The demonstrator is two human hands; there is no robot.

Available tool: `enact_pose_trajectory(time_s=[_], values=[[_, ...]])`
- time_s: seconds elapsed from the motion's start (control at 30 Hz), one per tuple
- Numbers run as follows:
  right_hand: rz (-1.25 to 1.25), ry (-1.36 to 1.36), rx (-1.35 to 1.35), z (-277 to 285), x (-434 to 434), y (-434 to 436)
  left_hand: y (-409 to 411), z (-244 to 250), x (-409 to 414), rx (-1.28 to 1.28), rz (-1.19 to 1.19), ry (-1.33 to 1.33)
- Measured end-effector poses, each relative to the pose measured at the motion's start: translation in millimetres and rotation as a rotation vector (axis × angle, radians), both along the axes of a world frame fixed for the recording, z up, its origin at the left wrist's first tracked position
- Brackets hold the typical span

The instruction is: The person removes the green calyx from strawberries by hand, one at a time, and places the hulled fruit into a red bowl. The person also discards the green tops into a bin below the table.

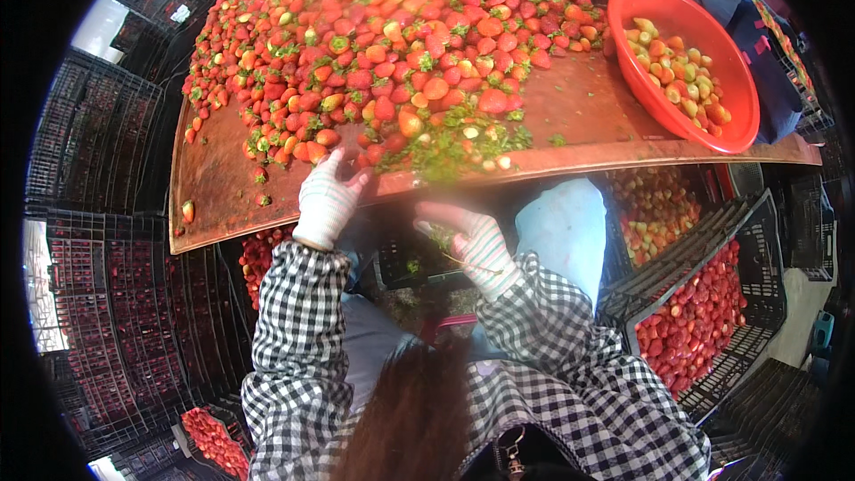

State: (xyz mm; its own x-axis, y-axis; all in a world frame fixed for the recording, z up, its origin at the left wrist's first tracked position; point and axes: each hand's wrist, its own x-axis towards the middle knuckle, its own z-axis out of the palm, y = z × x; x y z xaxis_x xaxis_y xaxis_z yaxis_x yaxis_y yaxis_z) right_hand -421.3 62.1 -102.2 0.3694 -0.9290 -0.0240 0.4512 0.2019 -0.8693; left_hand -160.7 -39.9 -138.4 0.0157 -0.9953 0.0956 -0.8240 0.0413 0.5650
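My left hand (328,199), in a striped fingerless glove, is over the front edge of the wooden table (568,107). Its thumb and fingers are apart beside the nearest strawberries (327,137); I see nothing held. Below the table edge, my right hand (482,246) wears a matching glove and is partly blurred. Bits of green lie at its fingers, and a thin stem-like strand crosses the palm side; whether it grips anything is unclear. Between the hands, on the table's edge, sits a blurred heap of green strawberry leaf tops (447,143).
A red plastic basin (618,47) of pale, hulled strawberries stands at the table's right. Black crates (758,307) of red strawberries sit below right. Stacked black crates (100,140) rise on the left. A black crate (394,260) is below the hands.
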Motion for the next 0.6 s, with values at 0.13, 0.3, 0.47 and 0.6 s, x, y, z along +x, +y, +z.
enact_pose_trajectory(time_s=[0.13,0.3,0.47,0.6], values=[[-0.004,-0.061,0.008,-2,0,1,-13,38,-12,0.095,-0.030,-0.085],[-0.072,-0.264,-0.095,1,3,-1,52,81,-46,0.321,0.029,1.006],[-0.078,-0.357,-0.036,12,9,9,97,85,-78,0.352,-0.074,1.077],[-0.267,0.227,-0.216,18,16,9,104,82,-99,0.254,0.005,1.152]])
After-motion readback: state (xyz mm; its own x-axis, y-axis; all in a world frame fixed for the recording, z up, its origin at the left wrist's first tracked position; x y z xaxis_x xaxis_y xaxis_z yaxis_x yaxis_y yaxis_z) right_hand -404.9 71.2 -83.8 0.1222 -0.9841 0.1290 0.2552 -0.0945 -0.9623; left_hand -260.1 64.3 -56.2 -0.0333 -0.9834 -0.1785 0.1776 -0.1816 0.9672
